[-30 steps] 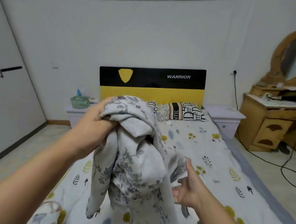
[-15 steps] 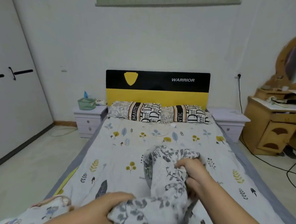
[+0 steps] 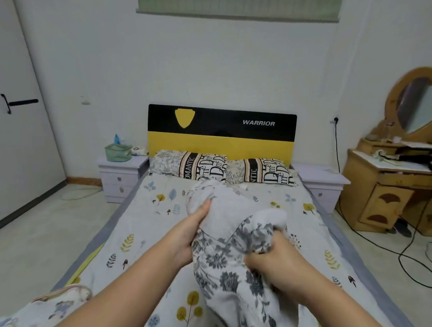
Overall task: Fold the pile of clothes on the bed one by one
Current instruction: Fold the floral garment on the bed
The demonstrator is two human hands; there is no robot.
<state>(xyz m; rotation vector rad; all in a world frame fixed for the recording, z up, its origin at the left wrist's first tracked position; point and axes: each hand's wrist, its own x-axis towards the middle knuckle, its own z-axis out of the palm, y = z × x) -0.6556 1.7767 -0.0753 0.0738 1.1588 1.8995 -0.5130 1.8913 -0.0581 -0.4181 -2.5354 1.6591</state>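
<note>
The bed with the leaf-printed white sheet (image 3: 148, 232) carries two black-and-cream lettered pillows (image 3: 225, 170) and a crumpled grey floral garment (image 3: 230, 257).

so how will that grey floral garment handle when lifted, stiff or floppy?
Likely floppy: the floral garment bunches and sags between the left hand and right hand. Probably light, since each hand's grip holds up a whole bunch. The knit-looking surface suggests it won't slip much, though loose ends may drag on the bed.

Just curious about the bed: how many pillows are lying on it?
2. One pillow lies at the left of the headboard, the other pillow at its right, partly behind the floral garment. None else shows.
</note>
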